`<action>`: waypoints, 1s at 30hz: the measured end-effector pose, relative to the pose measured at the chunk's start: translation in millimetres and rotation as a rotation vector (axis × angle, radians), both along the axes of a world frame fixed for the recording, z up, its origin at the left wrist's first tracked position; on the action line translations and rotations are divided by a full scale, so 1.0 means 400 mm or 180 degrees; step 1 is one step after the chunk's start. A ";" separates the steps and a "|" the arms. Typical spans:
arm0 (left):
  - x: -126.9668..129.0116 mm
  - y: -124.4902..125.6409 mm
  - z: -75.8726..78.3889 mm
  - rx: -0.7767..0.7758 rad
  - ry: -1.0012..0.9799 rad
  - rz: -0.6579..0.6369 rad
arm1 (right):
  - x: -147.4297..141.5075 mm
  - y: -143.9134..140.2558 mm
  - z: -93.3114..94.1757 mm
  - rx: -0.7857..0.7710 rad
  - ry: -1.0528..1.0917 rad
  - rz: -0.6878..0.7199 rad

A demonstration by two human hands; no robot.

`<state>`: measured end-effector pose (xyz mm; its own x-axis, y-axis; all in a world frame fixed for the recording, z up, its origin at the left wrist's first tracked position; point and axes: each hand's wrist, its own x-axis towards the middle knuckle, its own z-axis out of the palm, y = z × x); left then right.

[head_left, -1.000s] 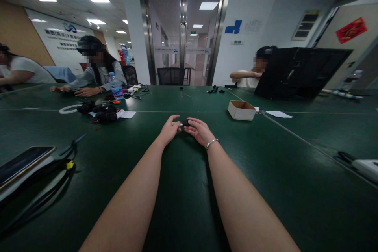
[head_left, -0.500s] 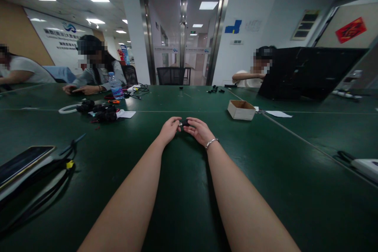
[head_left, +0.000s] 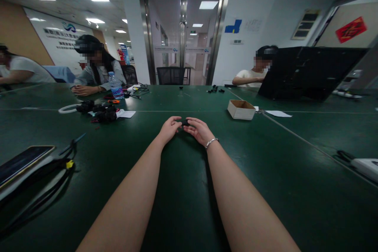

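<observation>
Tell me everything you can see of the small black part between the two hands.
The small black part is dark and looks like plastic; it is too small to make out any detail. It sits between the fingertips of the left hand and the right hand, which pinch it from either side, so most of it is hidden. It is held low over the green table; whether it touches the table cannot be told.

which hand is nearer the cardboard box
Right. The right hand lies left of and nearer the camera than the box, apart from it; the left hand sits further left, beyond the right hand.
</observation>
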<state>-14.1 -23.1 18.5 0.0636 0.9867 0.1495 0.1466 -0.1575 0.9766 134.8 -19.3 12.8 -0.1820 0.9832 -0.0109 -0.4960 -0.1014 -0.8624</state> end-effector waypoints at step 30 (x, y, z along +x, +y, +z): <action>-0.011 0.021 -0.022 -0.0011 0.0205 0.0091 | 0.001 -0.003 0.003 0.0071 -0.0040 0.0062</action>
<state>-18.5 -14.8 9.5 0.0447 0.9888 0.1427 0.2137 -0.1490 0.9655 135.1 -20.6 14.1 -0.2012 0.9795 0.0086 -0.4832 -0.0916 -0.8707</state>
